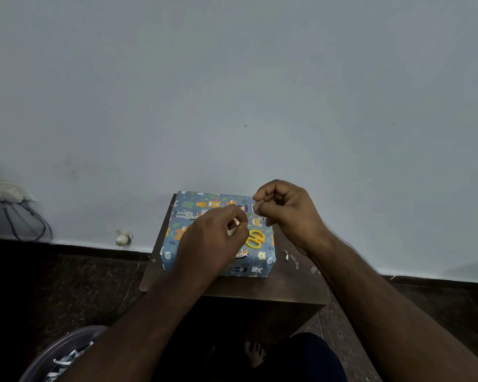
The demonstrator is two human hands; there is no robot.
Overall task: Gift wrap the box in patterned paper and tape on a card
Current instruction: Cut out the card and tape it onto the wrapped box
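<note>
Already the box [218, 232] is seen fully covered in patterned paper on the small table [273, 288], yellow scissors [255, 239] laid on top; no card is visible, so that step is judged outstanding. A small pale strip, probably tape, is pinched by the left hand [213, 238]; the right hand [284, 210] is curled with fingertips pinched, though on what cannot be told; paper scraps are held in the bin [53, 357] at lower left.

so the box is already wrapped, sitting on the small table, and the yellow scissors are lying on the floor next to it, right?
Not quite. The head view shows the yellow scissors lying on top of the wrapped box, not on the floor. The rest holds: the box is covered in patterned paper and sits on the small table.
</note>
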